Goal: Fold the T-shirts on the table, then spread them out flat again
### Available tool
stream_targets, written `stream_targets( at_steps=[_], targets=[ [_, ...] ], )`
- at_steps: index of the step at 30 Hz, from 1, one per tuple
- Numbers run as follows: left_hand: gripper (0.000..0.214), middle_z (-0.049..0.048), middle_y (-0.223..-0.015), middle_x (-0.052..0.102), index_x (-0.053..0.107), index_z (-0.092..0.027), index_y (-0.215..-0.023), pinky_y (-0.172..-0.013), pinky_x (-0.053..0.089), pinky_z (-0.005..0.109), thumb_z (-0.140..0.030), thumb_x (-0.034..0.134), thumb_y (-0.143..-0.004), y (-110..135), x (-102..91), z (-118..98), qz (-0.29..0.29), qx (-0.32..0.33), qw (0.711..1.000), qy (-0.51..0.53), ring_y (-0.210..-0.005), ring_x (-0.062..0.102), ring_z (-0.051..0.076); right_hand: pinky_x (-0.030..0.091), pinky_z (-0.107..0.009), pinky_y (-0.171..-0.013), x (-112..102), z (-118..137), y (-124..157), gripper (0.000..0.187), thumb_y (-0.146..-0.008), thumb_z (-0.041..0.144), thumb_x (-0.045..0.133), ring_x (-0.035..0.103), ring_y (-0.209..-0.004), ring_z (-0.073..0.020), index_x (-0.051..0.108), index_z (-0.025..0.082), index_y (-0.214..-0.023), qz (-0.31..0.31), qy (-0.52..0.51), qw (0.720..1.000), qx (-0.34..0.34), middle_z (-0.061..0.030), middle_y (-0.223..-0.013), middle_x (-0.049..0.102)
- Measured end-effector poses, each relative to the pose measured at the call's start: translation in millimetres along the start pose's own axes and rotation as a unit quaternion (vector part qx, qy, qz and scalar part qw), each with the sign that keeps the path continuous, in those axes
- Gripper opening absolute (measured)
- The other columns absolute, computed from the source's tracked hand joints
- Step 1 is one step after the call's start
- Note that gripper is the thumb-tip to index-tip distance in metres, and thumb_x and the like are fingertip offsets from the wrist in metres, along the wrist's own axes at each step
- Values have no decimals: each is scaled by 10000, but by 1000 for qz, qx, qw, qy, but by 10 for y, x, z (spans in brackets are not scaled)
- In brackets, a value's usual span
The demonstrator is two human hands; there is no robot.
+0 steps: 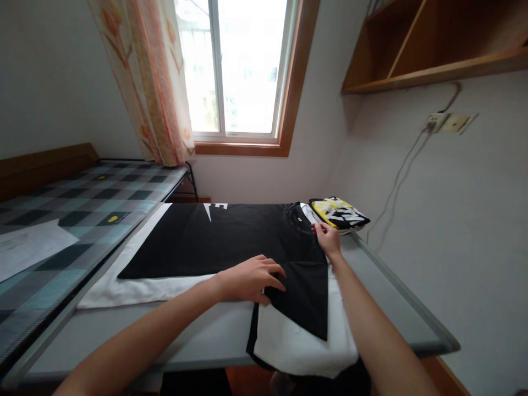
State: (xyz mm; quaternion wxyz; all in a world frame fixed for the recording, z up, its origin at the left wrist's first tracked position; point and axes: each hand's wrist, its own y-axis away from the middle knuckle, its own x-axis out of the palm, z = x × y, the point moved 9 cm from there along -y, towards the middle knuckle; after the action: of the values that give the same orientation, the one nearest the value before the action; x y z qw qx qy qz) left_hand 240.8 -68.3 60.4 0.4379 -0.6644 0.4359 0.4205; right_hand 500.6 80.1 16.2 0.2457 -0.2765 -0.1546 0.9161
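Note:
A black T-shirt [231, 236] with white print lies spread on top of a white garment [99, 289] on the table. Its collar points right, and one sleeve reaches toward me. My left hand [256, 278] rests on the shirt near the underarm, fingers spread and slightly curled. With fingertips pinched together, my right hand [328, 239] is at the shoulder edge beside the collar, on the black cloth. The white sleeve [297, 346] with a dark border hangs over the table's near edge under the black one.
Folded clothes with yellow, black and white print [340, 213] sit at the table's far right. A bed with a checkered cover [136, 181] and a paper sheet [33, 245] stands left. A wooden shelf [433, 71] and a socket with cables [439, 122] are on the right wall.

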Motion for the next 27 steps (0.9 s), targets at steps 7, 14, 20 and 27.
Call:
stream_targets(
  at_steps=[7, 14, 20, 27],
  targets=[
    [207, 38, -932, 703, 740, -223, -924, -753, 460, 249, -329, 565, -891, -223, -95, 554, -148, -142, 971, 127, -837, 644, 159, 538, -356, -683, -25, -6, -57, 487, -772, 582, 512, 673, -696, -245, 714, 141, -812, 19, -32, 999, 2, -117, -753, 722],
    [255, 35, -771, 655, 686, -190, -769, -658, 451, 274, -387, 561, -872, 222, -35, 1580, -229, -395, 889, 24, -708, 598, 170, 534, -339, -659, -234, 17, -106, 557, -855, 577, 384, 660, -697, -236, 708, 126, -900, -42, -14, 999, 19, -136, -786, 715],
    [323, 6, -887, 666, 617, -253, -1173, -720, 491, 272, -274, 589, -852, 326, 50, 1651, -273, -376, 879, 105, -788, 624, 161, 481, -351, -862, 203, 424, 149, 428, -902, 424, 402, 636, -915, -246, 711, 149, -1011, 54, 148, 980, -124, -136, -997, 697],
    [128, 38, -923, 628, 706, -223, -887, -849, 467, 341, -232, 583, -853, 258, -41, 1471, -281, -325, 903, 21, -902, 586, 185, 432, -368, -886, 618, 496, 436, 309, -898, 348, 531, 569, -1026, -259, 702, 232, -1129, 189, 284, 927, -157, -98, -1145, 633]
  ],
)
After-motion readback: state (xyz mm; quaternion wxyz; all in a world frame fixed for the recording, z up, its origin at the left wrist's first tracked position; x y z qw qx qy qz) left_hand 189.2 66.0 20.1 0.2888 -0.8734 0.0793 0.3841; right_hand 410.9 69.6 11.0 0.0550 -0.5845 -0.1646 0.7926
